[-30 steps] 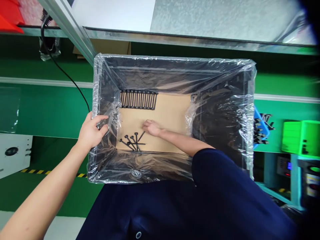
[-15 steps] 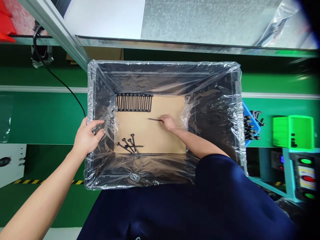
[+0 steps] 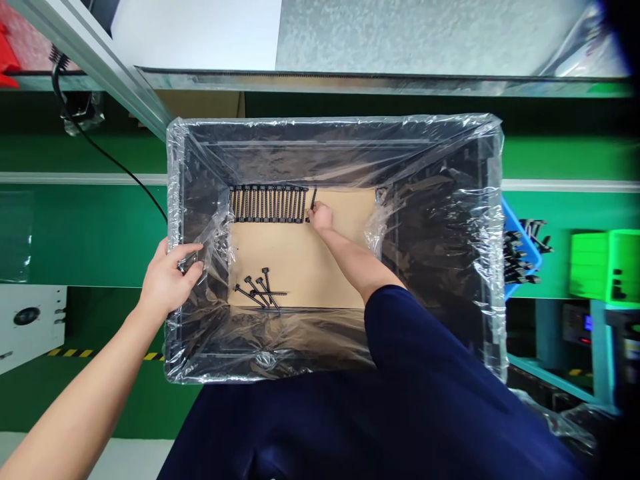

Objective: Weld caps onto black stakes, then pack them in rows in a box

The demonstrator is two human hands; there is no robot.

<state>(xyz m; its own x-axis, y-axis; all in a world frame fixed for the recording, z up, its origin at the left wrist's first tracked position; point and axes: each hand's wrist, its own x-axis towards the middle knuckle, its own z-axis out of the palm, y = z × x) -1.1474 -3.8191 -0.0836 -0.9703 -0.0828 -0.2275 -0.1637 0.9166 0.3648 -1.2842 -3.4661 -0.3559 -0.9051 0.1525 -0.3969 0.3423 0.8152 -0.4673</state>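
Inside, right hand fingers pinched one long black metal bolt at the end of the row of black bolts; best laid parallel, touching, heads level. Left hand fingers curled over the rim of the plastic-lined black crate.

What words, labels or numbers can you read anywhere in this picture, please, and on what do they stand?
No text can be read.
Black marks on the green bin: too blurred.
Lit display on the panel below it: too small.
The crate that the left hand grips, and the screw in the right hand, show no lettering.
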